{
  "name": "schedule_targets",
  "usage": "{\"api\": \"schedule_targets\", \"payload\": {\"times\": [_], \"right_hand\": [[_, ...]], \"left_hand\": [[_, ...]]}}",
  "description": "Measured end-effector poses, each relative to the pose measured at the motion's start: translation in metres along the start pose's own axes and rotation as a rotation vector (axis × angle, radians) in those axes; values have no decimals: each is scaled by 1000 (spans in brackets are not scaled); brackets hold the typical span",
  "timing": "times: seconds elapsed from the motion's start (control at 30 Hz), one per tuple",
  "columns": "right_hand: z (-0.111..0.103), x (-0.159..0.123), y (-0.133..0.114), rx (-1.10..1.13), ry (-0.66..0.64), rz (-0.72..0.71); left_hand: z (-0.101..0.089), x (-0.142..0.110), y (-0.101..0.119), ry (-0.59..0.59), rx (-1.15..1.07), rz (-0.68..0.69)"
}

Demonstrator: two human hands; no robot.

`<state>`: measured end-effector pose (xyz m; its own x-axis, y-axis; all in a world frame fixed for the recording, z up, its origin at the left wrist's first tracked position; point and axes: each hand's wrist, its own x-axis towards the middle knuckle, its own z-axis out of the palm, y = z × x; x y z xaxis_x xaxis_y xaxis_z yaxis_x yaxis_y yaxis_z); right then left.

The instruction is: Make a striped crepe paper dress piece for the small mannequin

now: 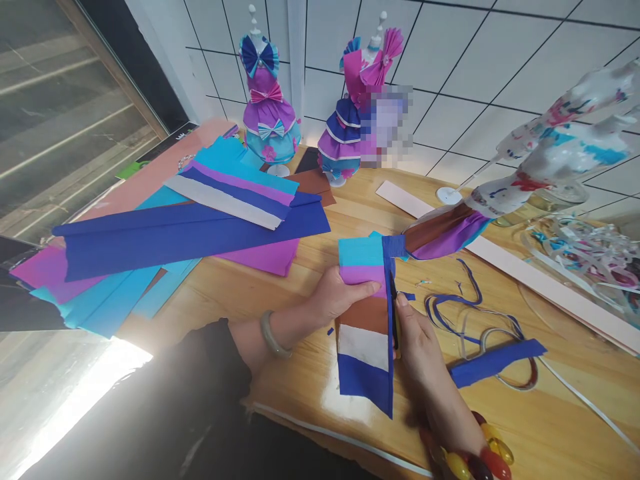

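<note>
My left hand [337, 293] pinches a striped paper piece [363, 317] with blue-green, purple, brown, white and dark blue bands, its thumb lying across the front. Along the right edge of that piece runs a narrow dark blue strip [391, 373]. In my right hand [417, 333] is a pair of scissors [395, 307], held upright with the dark blades against this edge. My right fingers partly cover the handles. Just above, a bundle of brown and purple paper [445, 233] tapers to a dark blue band [397, 246] at the top of the striped piece.
Coloured paper sheets [190, 233] pile up at the left. Two small dress forms in paper dresses [270, 120] stand by the tiled wall. A painted white dress form [565, 157] leans at right. Thin paper offcuts [455, 310] and a blue strip [497, 362] lie right of my hands.
</note>
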<state>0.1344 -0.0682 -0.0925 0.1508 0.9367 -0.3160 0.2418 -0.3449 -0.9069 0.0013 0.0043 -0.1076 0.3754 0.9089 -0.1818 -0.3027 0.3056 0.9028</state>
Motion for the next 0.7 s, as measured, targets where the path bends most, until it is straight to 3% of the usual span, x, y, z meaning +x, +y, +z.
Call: {"api": "schedule_targets", "payload": {"times": [0.3,0.7], "right_hand": [[2,0,-7,-18,47,-39],[1,-1,-5,-8,10,-3]], "left_hand": [[2,-2,0,-14,89,42],[3,-3,1,-4,95,22]]}}
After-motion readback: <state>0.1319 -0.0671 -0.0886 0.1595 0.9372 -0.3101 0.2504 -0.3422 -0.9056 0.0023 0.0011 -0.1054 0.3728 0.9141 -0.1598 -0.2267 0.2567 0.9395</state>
